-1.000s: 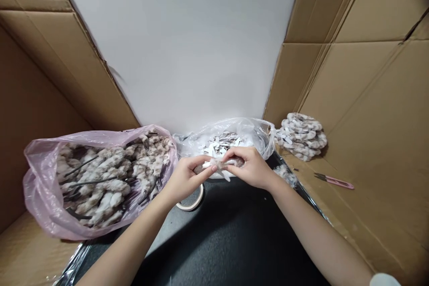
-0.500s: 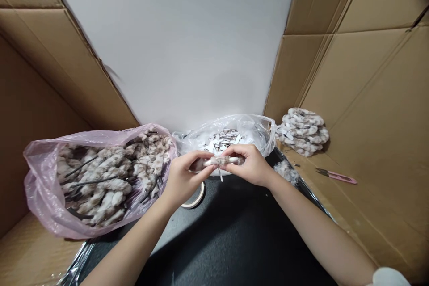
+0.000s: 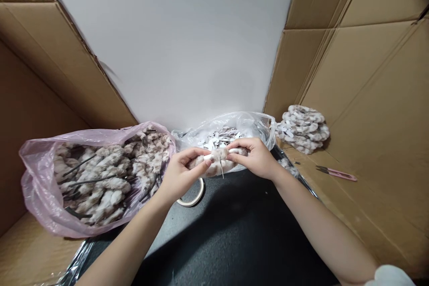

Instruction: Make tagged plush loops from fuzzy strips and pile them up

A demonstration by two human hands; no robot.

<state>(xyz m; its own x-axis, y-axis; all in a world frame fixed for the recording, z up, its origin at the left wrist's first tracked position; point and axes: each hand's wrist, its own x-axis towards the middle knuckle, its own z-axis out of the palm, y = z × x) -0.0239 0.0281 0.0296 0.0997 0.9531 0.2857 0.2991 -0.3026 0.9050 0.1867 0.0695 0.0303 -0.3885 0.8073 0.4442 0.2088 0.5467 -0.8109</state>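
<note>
A fluffy beige-and-white ring, looking like a plush scrunchie [image 3: 219,167], is held in the air between both hands. My left hand [image 3: 179,172] pinches its left side between thumb and fingers, with a bit of white strip at the thumb. My right hand [image 3: 256,156] pinches the right side, where another white piece shows at the fingertips. A thin pale strip [image 3: 222,170] hangs from the middle. Behind the hands, a clear plastic bag [image 3: 253,120] holds many white tags [image 3: 217,138].
Left stands a pink plastic bag [image 3: 36,178] of fluffy pieces [image 3: 110,178] with dark cords. A tape roll [image 3: 191,203] lies on the black surface [image 3: 214,237]. Rightward are stacked tagged fluffy rings [image 3: 304,129], pink thread snips [image 3: 338,174] and loose fluff [image 3: 288,165]. Cardboard walls [image 3: 362,98] flank the space.
The fluffy ring has tilted, so its lower curve now shows below the hands. Both hands keep their pinch, with the right slightly higher. The view has shifted a little.
</note>
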